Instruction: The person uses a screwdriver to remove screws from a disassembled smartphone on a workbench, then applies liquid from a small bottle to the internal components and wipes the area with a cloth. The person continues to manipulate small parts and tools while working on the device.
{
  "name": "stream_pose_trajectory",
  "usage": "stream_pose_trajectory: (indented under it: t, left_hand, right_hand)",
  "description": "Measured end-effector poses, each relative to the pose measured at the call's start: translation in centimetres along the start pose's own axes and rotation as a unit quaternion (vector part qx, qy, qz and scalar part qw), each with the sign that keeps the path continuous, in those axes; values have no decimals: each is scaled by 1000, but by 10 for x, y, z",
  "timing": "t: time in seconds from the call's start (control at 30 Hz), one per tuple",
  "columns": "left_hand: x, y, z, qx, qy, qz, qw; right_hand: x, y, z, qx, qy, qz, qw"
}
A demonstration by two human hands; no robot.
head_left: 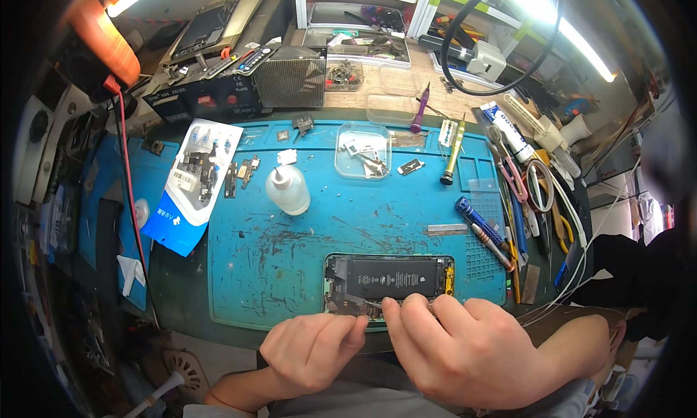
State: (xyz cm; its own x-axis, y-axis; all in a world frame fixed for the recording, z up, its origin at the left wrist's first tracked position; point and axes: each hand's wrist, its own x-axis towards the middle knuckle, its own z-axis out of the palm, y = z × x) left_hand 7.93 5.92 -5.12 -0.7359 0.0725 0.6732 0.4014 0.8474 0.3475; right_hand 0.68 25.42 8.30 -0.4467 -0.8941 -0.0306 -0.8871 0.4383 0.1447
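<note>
An opened phone (450, 262) lies sideways on the blue work mat near its front edge. Its black battery (392, 276) fills the middle, and a yellow part runs down the right end. My left hand (312, 351) is closed at the phone's lower left edge; what its fingertips pinch, if anything, is hidden. Over the lower side of the phone, my right hand (465, 352) is closed in a pinch on a thin metal tool (374, 302). That tool is mostly hidden by the fingers. A dark, shiny flat piece (350, 303) shows beside its tip.
Behind the phone stand a white squeeze bottle (288, 191) and a clear tray (363, 153) of small parts. A blue-and-white packet (194, 185) bearing components lies left. Screwdrivers (455, 153), a blue marker (481, 222), pliers (564, 233) and cables crowd the right. Equipment lines the back.
</note>
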Motion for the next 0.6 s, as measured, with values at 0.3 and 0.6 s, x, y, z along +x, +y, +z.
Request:
stream_pose_trajectory:
  t: [0.3, 0.6]
  left_hand:
    - [3, -1, 0, -13, -3, 4, 1000]
    - [-1, 0, -3, -52, -21, 0, 998]
  right_hand:
    - [-7, -13, 10, -26, 24, 13, 999]
    - [-11, -25, 9, -25, 11, 23, 999]
